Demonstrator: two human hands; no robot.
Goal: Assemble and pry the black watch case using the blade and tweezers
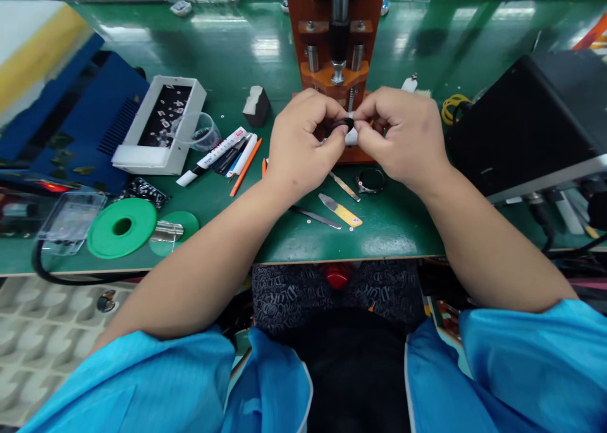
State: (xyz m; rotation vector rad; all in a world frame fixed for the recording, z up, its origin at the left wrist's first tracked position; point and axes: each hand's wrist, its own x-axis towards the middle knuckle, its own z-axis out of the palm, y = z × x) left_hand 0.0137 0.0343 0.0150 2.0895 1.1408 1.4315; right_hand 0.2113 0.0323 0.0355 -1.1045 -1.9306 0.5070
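Observation:
My left hand point(306, 142) pinches a small black round part point(342, 124) between thumb and fingers. From the other side, the thumb and forefinger of my right hand point(403, 136) close at the part's right edge. Much of the part is hidden by my fingers. Both hands are raised just in front of an orange press point(334, 76) with a metal bolt at the end of its ram. Below them on the green bench lie a black ring point(371, 180), a yellow-handled blade point(340, 210), a thin metal strip point(317, 217) and a short narrow tool point(345, 186).
To the left are several pens and markers point(220, 152), a dark block point(256, 106), a clear cup point(203, 131), a white box of small parts point(192, 98) and a green spool point(122, 228). A black machine point(526, 117) stands right. The bench edge point(351, 260) runs before my lap.

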